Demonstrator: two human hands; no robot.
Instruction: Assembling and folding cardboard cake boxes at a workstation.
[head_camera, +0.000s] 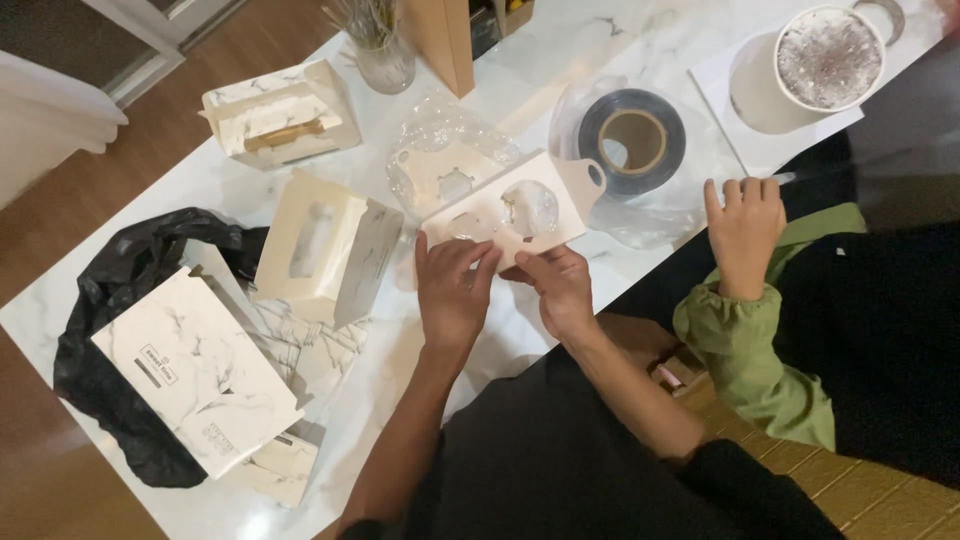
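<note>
Two hands (455, 290) (560, 290) on cut-out card insert (510, 212)

Cardboard insert (510, 212) on the table (600, 40), both hands (452, 290) at its near edge, tape roll (632, 140) just behind-right of insert, open box (325, 250) left of insert, cake (828, 58) far behind-right, 1 bag (130, 290) far left.

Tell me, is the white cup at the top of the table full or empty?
Full, nearly to the rim. The white cup stands upright on a sheet of paper, and speckled grey-white stuff fills its open top. What the stuff is, the picture does not show.
</note>
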